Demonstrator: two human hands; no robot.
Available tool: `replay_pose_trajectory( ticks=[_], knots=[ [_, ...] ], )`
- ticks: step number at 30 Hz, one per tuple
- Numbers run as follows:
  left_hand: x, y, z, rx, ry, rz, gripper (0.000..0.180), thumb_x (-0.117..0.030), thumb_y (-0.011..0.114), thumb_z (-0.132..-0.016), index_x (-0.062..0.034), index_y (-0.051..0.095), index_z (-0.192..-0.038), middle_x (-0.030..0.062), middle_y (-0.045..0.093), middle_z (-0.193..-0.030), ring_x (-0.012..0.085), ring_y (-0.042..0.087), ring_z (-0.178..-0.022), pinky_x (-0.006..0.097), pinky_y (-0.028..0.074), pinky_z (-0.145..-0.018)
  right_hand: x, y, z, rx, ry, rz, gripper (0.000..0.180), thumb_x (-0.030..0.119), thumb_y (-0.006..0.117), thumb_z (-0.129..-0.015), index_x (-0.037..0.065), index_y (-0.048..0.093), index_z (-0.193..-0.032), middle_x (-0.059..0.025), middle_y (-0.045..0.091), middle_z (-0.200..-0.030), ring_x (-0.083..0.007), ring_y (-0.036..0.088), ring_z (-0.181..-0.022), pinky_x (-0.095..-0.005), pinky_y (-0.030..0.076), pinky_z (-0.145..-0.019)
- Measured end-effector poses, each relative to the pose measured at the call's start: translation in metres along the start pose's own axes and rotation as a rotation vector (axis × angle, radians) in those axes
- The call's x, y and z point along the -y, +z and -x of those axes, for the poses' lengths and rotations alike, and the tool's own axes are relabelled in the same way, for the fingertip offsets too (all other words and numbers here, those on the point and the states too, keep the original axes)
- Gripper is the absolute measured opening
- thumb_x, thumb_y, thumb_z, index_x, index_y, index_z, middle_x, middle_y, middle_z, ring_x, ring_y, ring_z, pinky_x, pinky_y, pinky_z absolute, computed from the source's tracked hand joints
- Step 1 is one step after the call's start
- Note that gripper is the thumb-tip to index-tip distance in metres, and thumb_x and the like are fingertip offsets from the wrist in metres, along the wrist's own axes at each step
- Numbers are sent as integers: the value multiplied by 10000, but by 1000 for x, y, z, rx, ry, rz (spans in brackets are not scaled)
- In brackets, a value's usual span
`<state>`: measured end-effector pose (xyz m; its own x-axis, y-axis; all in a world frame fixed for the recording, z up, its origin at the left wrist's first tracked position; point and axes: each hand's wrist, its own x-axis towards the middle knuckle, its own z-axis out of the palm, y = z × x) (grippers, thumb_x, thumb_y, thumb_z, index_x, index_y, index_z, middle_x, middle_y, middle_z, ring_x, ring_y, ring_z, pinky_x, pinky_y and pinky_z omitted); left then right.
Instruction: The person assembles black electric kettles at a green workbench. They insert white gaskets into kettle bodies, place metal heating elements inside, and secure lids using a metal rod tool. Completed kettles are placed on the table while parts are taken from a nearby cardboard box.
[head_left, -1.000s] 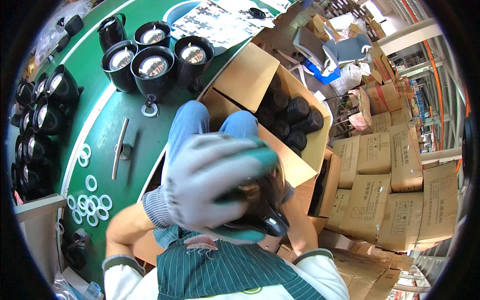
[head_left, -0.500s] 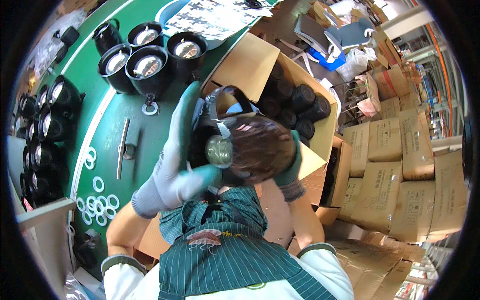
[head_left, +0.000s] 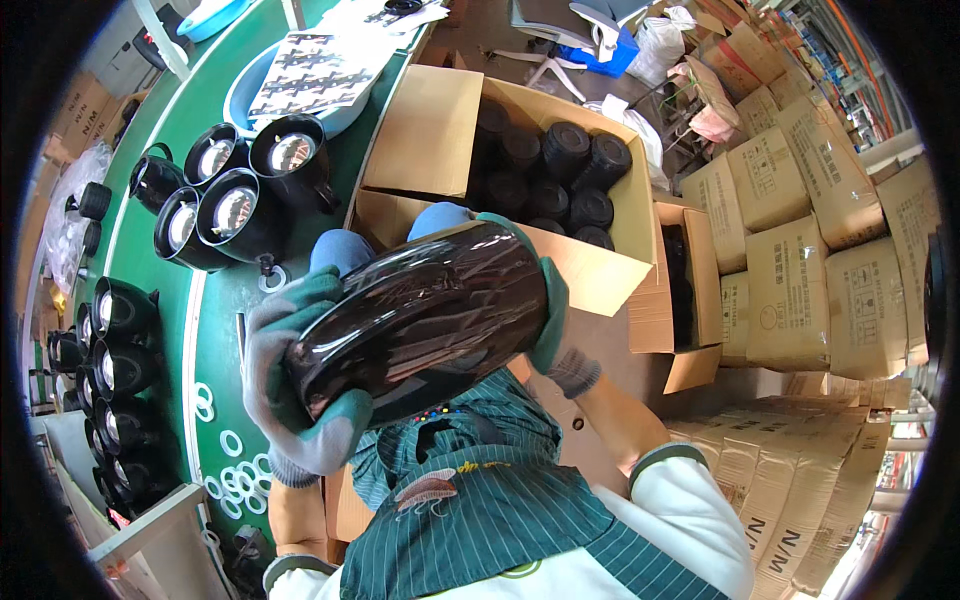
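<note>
A glossy black vessel lies tilted between the person's two gloved hands, above the lap and in front of the knees, its right end higher than its left. The left hand grasps the lower left end, thumb on the near side and fingers curled around the far side. The right hand is wrapped around the upper right end — fingers over the top edge, palm against the end.

Dark printing covers the stacked cartons on the right: columns of characters, framed handling symbols and a round mark. A lower carton carries large black capital letters. On the striped green apron, yellow stitched lettering sits beside a reddish-brown emblem. A sheet with a black-and-white pattern lies across a light-blue basin.

Beyond the knees stands an open carton holding dark cylindrical items. On the green table, black jugs with shiny, mirror-like insides stand in a group; white rings lie nearer — several overlapping — and more black vessels line the left side.
</note>
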<state>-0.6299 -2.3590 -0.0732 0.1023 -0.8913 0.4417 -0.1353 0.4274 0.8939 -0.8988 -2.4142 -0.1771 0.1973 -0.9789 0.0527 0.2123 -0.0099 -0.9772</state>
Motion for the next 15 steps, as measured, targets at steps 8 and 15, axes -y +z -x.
replay_pose_trajectory(
  ticks=[8, 15],
  knots=[
    [105, -4, 56, -384, -406, 374, 702, -231, 749, -871, 23, 473, -1465, 176, 592, -1404, 300, 578, -1297, 433, 465, -1107, 68, 13, -22, 211, -176, 126, 750, 392, 716, -975, 2, 425, -1546, -202, 484, -1521, -276, 464, -1432, -412, 392, -1177],
    [123, 18, 84, -39, -768, 632, 597, -267, 654, -985, -67, 465, -1515, 132, 597, -1418, 276, 613, -1245, 455, 486, -1085, 56, 20, -32, 77, -177, 308, 1022, 507, 943, -656, 40, 550, -1477, -233, 485, -1510, -387, 456, -1434, -496, 388, -1186]
  ],
)
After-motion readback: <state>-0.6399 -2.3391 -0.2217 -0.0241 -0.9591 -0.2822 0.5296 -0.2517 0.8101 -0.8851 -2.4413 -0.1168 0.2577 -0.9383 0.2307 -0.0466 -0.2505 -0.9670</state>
